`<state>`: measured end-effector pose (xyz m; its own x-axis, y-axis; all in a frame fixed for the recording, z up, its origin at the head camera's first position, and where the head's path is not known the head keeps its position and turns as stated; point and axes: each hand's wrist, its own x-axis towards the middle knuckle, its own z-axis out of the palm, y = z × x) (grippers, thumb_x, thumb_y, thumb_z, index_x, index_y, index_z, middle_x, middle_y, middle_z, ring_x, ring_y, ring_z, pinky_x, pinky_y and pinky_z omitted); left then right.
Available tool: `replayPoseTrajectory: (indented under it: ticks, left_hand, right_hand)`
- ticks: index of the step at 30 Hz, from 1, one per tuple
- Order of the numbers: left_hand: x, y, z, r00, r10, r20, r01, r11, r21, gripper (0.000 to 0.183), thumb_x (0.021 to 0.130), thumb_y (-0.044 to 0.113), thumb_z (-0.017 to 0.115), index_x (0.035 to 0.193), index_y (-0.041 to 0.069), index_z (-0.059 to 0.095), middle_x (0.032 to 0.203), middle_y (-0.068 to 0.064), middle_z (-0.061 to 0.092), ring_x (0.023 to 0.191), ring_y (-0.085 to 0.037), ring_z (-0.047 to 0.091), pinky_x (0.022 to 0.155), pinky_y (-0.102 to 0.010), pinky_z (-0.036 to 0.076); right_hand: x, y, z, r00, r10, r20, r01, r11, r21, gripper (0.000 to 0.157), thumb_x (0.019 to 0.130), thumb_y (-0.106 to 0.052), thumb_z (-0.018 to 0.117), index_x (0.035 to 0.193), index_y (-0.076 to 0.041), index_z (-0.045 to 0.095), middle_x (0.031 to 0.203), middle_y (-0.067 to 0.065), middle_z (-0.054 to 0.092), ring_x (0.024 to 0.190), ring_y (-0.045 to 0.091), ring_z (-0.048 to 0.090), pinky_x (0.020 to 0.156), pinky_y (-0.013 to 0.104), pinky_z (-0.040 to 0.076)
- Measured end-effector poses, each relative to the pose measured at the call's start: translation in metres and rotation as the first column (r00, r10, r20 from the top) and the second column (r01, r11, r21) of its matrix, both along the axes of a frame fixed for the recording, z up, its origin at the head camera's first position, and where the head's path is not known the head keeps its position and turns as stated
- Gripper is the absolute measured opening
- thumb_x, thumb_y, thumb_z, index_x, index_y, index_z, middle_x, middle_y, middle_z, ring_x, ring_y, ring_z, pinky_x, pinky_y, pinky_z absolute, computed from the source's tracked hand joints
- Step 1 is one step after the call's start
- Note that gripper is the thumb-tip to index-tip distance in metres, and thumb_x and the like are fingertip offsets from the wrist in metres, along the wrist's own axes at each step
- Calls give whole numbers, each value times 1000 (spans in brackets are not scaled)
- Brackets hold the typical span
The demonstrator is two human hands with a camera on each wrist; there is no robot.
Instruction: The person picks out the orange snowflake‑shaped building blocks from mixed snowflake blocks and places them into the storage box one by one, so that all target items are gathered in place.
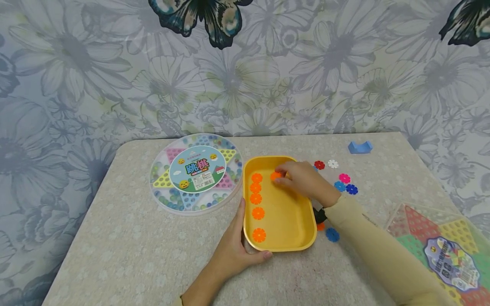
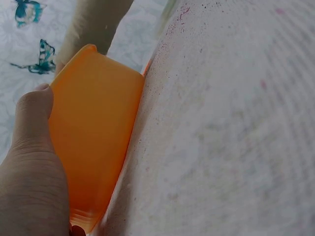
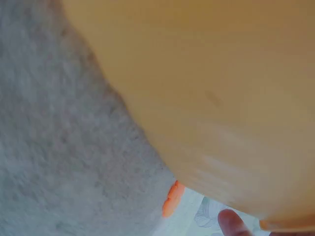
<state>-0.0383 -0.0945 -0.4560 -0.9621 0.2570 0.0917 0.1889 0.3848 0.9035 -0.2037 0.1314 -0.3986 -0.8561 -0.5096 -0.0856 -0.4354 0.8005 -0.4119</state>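
Note:
A yellow rectangular tray (image 1: 288, 219) lies near the middle of the table. My left hand (image 1: 232, 250) holds its near left corner, fingers along the left side and thumb at the front edge; the left wrist view shows the thumb (image 2: 33, 118) against the tray's wall (image 2: 96, 128). Several orange notched discs (image 1: 258, 213) form a column down the tray's left side. Inside the far end, my right hand (image 1: 306, 180) pinches another orange disc (image 1: 274, 175) between thumb and fingers. In the right wrist view the tray's outer wall (image 3: 211, 93) hides most of that hand.
Loose notched discs in red (image 1: 319, 165), white (image 1: 333, 164), pink (image 1: 344, 178) and blue (image 1: 332, 234) lie right of the tray. A round Chinese checkers box (image 1: 197, 170) stands left, a blue curved block (image 1: 360, 147) far right, and a clear patterned box (image 1: 440, 250) near right.

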Motion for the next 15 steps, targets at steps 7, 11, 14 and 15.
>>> replayPoseTrajectory:
  ticks: [7, 11, 14, 15]
  left_hand:
    - [0, 0, 0, 1000, 1, 11, -1, 1000, 5, 133, 67, 55, 87, 160, 31, -5, 168, 2, 13, 151, -16, 26, 120, -38, 28]
    - [1, 0, 0, 1000, 3, 20, -3, 1000, 10, 133, 67, 55, 87, 160, 31, -5, 168, 3, 12, 151, -15, 26, 120, -39, 27]
    - [1, 0, -1, 1000, 3, 16, -3, 1000, 9, 134, 67, 53, 88, 160, 31, -5, 168, 2, 13, 151, -15, 26, 120, -39, 28]
    - [1, 0, -1, 1000, 3, 16, -3, 1000, 8, 134, 67, 52, 88, 160, 31, -5, 168, 2, 13, 151, -15, 26, 120, -40, 28]
  right_hand:
    - [-3, -10, -7, 982, 54, -183, -26, 988, 149, 23, 87, -38, 75, 89, -16, 70, 76, -6, 63, 69, 14, 54, 74, 41, 34]
    - [-3, -12, -9, 979, 39, -201, -6, 987, 162, 24, 83, -40, 79, 80, -18, 70, 69, -8, 61, 64, 14, 52, 72, 40, 28]
    - [-4, -14, -10, 976, 34, -214, 5, 984, 177, 24, 82, -40, 79, 79, -18, 71, 68, -8, 62, 63, 14, 52, 72, 40, 28]
    - [-4, -14, -10, 975, 32, -218, 8, 983, 181, 24, 82, -40, 79, 79, -18, 71, 68, -8, 63, 63, 14, 52, 71, 40, 28]
